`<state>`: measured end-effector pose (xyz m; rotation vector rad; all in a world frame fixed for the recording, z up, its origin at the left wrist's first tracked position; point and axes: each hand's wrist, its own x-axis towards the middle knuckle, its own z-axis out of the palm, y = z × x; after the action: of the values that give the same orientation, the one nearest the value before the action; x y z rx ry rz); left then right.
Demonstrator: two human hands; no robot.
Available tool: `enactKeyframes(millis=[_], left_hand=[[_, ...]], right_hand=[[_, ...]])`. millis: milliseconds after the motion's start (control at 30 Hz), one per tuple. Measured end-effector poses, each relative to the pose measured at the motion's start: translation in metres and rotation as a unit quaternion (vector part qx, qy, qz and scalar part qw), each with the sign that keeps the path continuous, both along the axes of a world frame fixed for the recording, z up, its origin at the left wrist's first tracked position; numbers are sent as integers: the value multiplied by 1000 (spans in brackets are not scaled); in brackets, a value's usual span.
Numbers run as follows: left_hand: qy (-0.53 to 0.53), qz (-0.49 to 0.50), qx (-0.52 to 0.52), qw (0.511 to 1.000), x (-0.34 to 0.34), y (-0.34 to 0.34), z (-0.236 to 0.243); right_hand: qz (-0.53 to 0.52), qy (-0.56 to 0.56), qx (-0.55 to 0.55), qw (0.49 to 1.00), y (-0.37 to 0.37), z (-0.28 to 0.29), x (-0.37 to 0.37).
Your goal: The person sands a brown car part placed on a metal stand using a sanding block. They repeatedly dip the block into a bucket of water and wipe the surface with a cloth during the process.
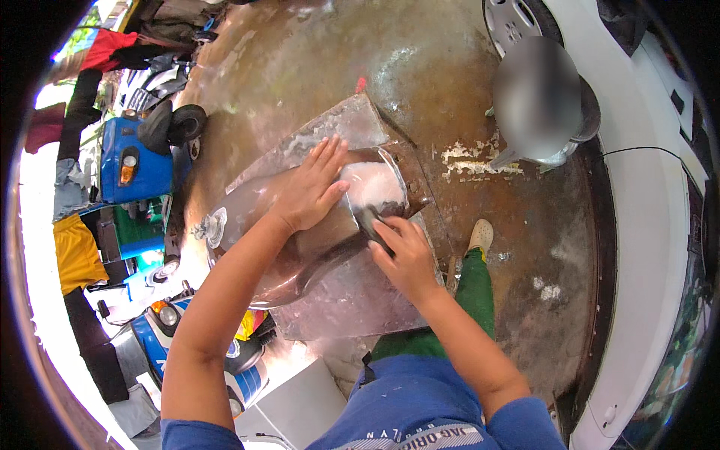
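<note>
A glossy brown, curved metal part, like a fuel tank (pixel 300 259), lies on a worn board (pixel 352 307), with a silver cap at its left end. A whitish patch (pixel 373 184) covers part of its right end. My left hand (pixel 311 187) rests flat on the upper surface, left of the patch, fingers stretched out. My right hand (pixel 405 251) grips a dark pad (pixel 373 225) at the lower edge of the patch. The pad is partly hidden by my fingers.
A white car (pixel 630 285) runs along the right, beside a partly blurred grey object (pixel 585 131). Blue scooters (pixel 127 165), a tire (pixel 187 124) and hanging cloths (pixel 79 251) line the left. My foot (pixel 480 236) stands on the stained floor right of the board.
</note>
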<state>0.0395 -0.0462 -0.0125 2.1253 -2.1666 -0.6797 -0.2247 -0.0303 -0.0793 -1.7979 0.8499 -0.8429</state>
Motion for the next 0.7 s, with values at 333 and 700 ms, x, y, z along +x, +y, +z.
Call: enactKeyframes(millis=[333,700], left_hand=[[-308,117,63,942,-66,-25,-35],[-371,-26,92,923,-142,-18,-72]], right_hand=[[-45,107,70,991,-27,-10,-159],[-1,118,98,988,-157,-13,-269]])
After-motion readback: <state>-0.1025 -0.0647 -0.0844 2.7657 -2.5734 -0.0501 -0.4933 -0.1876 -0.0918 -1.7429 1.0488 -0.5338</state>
